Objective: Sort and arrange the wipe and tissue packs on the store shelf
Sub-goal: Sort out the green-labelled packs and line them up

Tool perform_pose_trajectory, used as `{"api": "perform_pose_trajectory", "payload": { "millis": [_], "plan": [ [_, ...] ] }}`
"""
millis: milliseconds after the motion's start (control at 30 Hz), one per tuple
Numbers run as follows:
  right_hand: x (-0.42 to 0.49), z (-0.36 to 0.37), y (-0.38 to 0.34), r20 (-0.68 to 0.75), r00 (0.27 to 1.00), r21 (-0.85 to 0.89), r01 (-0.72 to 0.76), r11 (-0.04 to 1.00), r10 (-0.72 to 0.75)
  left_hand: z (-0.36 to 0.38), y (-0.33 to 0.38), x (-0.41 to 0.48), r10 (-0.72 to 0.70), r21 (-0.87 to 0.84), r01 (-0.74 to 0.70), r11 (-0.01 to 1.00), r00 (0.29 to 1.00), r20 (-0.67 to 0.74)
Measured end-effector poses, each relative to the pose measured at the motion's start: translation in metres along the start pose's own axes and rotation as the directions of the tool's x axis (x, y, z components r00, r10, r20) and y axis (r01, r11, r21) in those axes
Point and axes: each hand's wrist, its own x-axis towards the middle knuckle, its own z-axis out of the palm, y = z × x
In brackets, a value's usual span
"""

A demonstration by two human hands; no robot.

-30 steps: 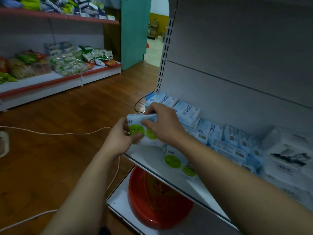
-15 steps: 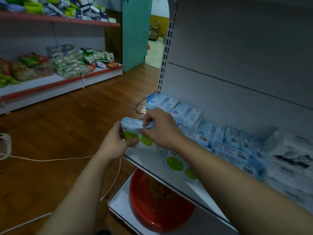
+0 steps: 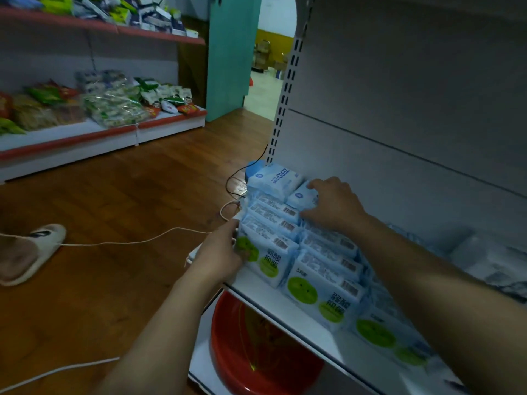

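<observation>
Rows of pale blue wipe packs stand on the white shelf (image 3: 333, 344). The front pack (image 3: 271, 259) of the left row is upright, with green dots on its face. My left hand (image 3: 221, 253) holds that pack's left end, fingers on its front face. Further back, my right hand (image 3: 333, 206) rests with spread fingers on top of the packs, over a flat pack marked ZERO (image 3: 302, 195). A second ZERO pack (image 3: 275, 176) lies at the shelf's far left end. More green-dot packs (image 3: 322, 295) stand in the row to the right.
White tissue packs (image 3: 490, 260) lie at the shelf's right. A red basin (image 3: 256, 352) sits on the shelf below. White cables (image 3: 142, 240) and a slipper (image 3: 31, 252) are on the wooden floor. A snack shelf (image 3: 114, 109) stands across the aisle.
The green-dot pack that both hands held in the air now stands at the front of the left row. My right hand has let go and moved back onto the rear packs.
</observation>
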Motion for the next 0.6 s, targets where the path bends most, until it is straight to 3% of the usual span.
{"api": "perform_pose_trajectory", "payload": {
  "millis": [167, 333, 433, 500, 567, 600],
  "plan": [
    [0.014, 0.001, 0.003, 0.036, 0.999, -0.095, 0.028, 0.995, -0.025, -0.01, 0.006, 0.003, -0.06, -0.02, 0.061, 0.998, 0.995, 0.075],
    [0.005, 0.0, 0.009, -0.162, 0.985, -0.055, 0.054, 0.997, -0.063, -0.016, 0.018, -0.004, -0.029, -0.015, 0.03, 0.999, 0.997, 0.07],
    [-0.01, -0.019, 0.022, -0.377, 0.926, 0.144, 0.07, 0.987, -0.011, -0.023, 0.029, -0.009, 0.001, -0.014, -0.001, 1.0, 1.0, 0.011],
    [-0.025, -0.035, 0.029, -0.491, 0.865, 0.335, 0.078, 0.939, 0.103, -0.025, 0.039, -0.013, 0.03, -0.017, -0.032, 0.999, 0.996, -0.078],
    [-0.043, -0.045, 0.032, -0.454, 0.84, 0.625, 0.064, 0.778, 0.296, -0.025, 0.051, -0.018, 0.058, -0.019, -0.062, 0.998, 0.982, -0.178],
    [-0.052, -0.047, 0.031, -0.342, 0.864, 0.802, 0.063, 0.595, 0.37, -0.024, 0.058, -0.021, 0.067, -0.04, -0.077, 0.996, 0.975, -0.212]
  ]
}}
